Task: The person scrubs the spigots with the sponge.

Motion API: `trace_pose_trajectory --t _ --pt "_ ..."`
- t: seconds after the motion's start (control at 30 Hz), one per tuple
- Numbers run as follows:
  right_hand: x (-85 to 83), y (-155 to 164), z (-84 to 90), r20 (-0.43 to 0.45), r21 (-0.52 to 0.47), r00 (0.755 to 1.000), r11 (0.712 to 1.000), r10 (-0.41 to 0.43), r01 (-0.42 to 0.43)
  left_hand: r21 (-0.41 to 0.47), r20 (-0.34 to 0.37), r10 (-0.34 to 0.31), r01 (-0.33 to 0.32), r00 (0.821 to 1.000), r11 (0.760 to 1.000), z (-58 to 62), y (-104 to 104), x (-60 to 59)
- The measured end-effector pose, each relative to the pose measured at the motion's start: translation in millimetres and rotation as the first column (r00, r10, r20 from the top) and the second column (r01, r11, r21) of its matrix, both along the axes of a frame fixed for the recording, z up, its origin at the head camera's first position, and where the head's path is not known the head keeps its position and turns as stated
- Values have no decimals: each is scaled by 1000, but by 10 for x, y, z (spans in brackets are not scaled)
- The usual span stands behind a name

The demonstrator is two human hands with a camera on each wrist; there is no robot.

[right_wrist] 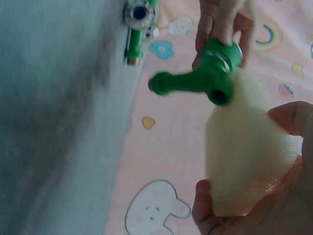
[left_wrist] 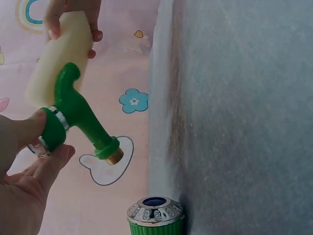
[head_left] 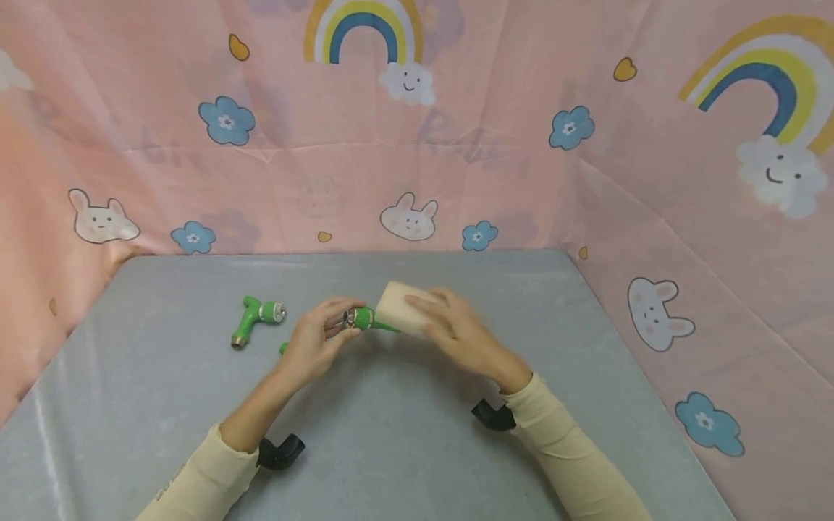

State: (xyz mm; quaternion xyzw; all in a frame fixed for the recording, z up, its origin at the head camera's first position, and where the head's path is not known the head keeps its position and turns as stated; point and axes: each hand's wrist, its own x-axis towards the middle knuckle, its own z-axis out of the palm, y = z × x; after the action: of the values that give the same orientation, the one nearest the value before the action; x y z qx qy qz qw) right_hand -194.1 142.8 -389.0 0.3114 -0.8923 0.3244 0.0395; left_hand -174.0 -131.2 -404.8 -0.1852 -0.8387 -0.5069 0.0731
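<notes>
My left hand pinches a green plastic tap by its round knob, between thumb and fingers. The tap has a silver ring and a brass threaded end, and it is held up off the table. In my right hand is a cream sponge block, gripped with the thumb on one side and fingers on the other. The sponge is right against or just beside the tap's body; whether they touch I cannot tell. In the head view, the sponge hides part of the tap.
A second green tap lies on the grey table to the left. Another green piece shows partly behind my left hand; a green knob with a silver top appears in the left wrist view. Pink patterned cloth hangs around the table.
</notes>
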Motion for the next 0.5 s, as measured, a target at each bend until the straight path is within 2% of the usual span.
trace_pose_trajectory --t 0.1,0.23,0.33,0.5 --pt "12 -45 -26 5 -17 999 999 39 -39 30 3 -19 19 1000 999 -14 -4 -8" --pt "20 -91 -62 -20 -19 999 999 39 -40 142 52 -55 47 997 989 -39 -17 -38" --pt "36 -121 -72 -33 -7 999 999 33 -33 216 73 -59 42 996 975 -56 -37 -61" --pt "67 -147 -61 -22 10 1000 1000 19 -19 221 49 -27 15 998 975 -48 -61 -87"
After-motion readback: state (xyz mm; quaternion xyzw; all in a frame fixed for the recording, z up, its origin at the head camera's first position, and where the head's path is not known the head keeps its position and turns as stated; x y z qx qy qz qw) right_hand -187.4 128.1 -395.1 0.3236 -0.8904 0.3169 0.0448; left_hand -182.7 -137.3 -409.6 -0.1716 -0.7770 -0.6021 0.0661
